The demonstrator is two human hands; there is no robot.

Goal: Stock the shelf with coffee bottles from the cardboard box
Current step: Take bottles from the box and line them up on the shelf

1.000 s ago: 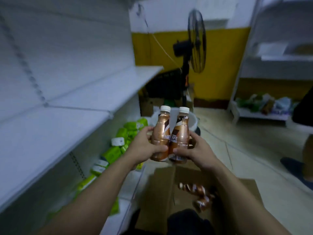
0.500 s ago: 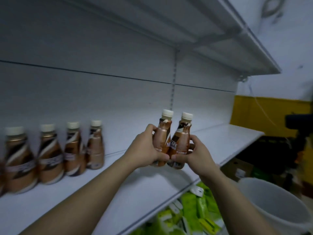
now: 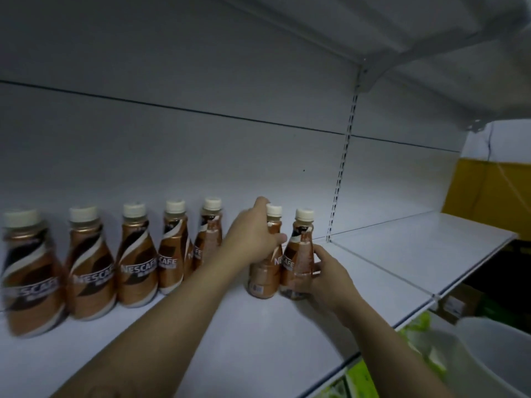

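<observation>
Midway along the white shelf (image 3: pixel 402 254), two Nescafé bottles (image 3: pixel 296 262) stand touching; the left hand (image 3: pixel 253 237) wraps fingers round one's neck, the right hand (image 3: pixel 330 271) clasps the other's base.

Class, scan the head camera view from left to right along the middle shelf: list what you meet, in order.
Row of five standing coffee bottles → left hand → bottle in left hand → bottle in right hand → right hand → slotted upright → bare shelf.
</observation>
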